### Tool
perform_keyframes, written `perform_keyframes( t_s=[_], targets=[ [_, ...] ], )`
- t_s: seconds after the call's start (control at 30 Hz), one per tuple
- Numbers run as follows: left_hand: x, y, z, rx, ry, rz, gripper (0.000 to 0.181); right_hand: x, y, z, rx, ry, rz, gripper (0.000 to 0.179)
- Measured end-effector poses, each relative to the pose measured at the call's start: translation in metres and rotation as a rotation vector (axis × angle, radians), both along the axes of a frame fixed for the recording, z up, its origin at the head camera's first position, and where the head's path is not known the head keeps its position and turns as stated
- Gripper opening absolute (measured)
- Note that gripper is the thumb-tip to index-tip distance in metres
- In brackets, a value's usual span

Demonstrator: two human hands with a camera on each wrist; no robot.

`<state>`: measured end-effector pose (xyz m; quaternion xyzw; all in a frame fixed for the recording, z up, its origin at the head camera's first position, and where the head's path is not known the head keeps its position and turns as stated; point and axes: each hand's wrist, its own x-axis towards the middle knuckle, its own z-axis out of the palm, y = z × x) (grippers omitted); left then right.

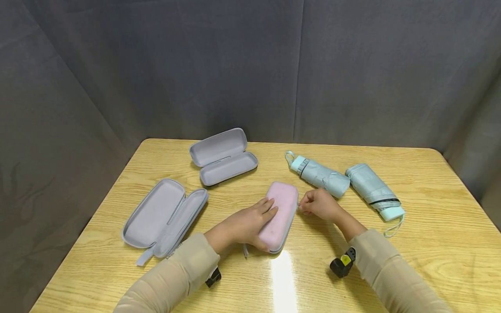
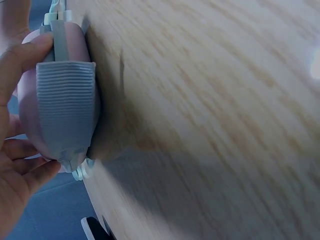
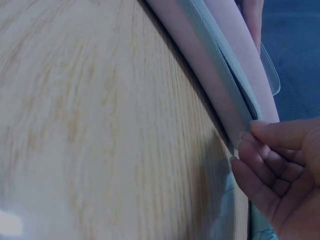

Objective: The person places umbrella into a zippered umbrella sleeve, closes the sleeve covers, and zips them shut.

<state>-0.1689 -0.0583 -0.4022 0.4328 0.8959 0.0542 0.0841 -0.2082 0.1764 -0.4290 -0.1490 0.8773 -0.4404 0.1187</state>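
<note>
Pink case (image 1: pixel 278 213) lies closed or nearly so, mid-table, long axis running away from the person, far end leaning slightly right. Grey zip (image 3: pixel 212 35) runs along its right side; in the right wrist view a narrow dark gap shows in it, just beside the thumb tip.

Left hand (image 1: pixel 250 221): grasping the case, fingers spread over the pink top, thumb down at the near end. Left wrist view shows a ribbed grey panel (image 2: pixel 67 105) on the case between thumb and fingers.

Right hand (image 1: pixel 318 204): thumb and fingertips pinched together at the zip on the right edge. Zip pull hidden by the fingers.

Left of the pair, near side: one grey case (image 1: pixel 152 213), spread open, strap (image 1: pixel 145 257) poking out at its near end. Farther back, a second grey case (image 1: pixel 219 148), also open, lid raised toward the rear.

Right of the pink case: two folded light-blue umbrellas. First umbrella (image 1: pixel 322 176), handle and cord loop toward far left. Second umbrella (image 1: pixel 369 184), handle and cord toward the near right. Their bodies meet or nearly meet; cannot tell which.

Pale wood table (image 1: pixel 438 208) beneath; dark grey cloth (image 1: pixel 250 74) behind. Beige sleeves (image 1: pixel 395 269) on both arms.
</note>
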Motion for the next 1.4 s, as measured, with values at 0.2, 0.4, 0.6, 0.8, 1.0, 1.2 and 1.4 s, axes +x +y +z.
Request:
perform_keyframes(
  t_s=[0.2, 0.4, 0.6, 0.8, 1.0, 1.2, 1.4],
  targets=[
    [0.0, 0.0, -0.001, 0.007, 0.023, -0.008, 0.098, 0.0, 0.001, -0.002, 0.002, 0.006, -0.004, 0.005],
    [0.001, 0.002, -0.004, 0.011, 0.049, -0.003, 0.097, 0.001, -0.001, -0.002, 0.003, 0.007, -0.001, 0.005],
    [0.001, 0.005, -0.003, 0.006, 0.056, 0.019, 0.097, 0.002, -0.002, -0.001, 0.007, 0.011, 0.01, 0.005],
    [0.0, 0.009, -0.005, 0.001, 0.068, 0.035, 0.098, 0.002, -0.002, -0.002, 0.007, 0.0, 0.012, 0.005],
    [-0.002, 0.014, -0.007, 0.0, 0.077, 0.085, 0.099, 0.002, -0.003, -0.002, -0.009, -0.008, 0.025, 0.005],
    [-0.001, 0.02, -0.006, 0.013, 0.083, 0.14, 0.097, 0.002, -0.004, -0.001, -0.017, -0.01, 0.026, 0.005],
    [-0.001, 0.025, -0.009, 0.022, 0.076, 0.156, 0.099, 0.007, -0.002, -0.003, -0.043, -0.059, 0.032, 0.004]
  ],
)
